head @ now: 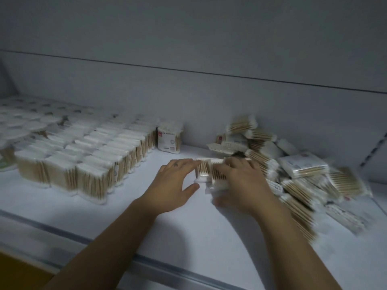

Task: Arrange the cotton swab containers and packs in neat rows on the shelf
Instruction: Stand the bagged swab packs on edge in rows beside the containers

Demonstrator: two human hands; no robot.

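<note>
Between my grips, near the middle of the shelf point(188, 237), stand a few packs of cotton swabs point(206, 171), upright on their white tips with the wooden sticks showing. My left grip point(178, 185) is released, its fingers straight against the left face of these packs and the thumb spread toward me. My right grip point(240, 185) is grasping the same packs from the other side, fingers curled over their top and thumb low at the front. It covers most of them, so I cannot count how many it holds.

Motion blur smears this grip and the loose pile point(297, 176) just behind it, where packs lie tilted and heaped against one another up to the back panel point(188, 91). The printing on their labels is unreadable. At left the neat rows point(88, 151) stand upright, side to side, and one labelled pack point(169, 140) stands at their far right end against the back panel. Farther left, round containers point(23, 122) show only as pale blurred lids, cut off by the frame edge. Both my forearms run out of the bottom of the view.

White and smooth, the shelf has a grey rail point(159, 262) along its front edge. The back panel is plain pale grey with a dark seam across it, and the light is dim.
</note>
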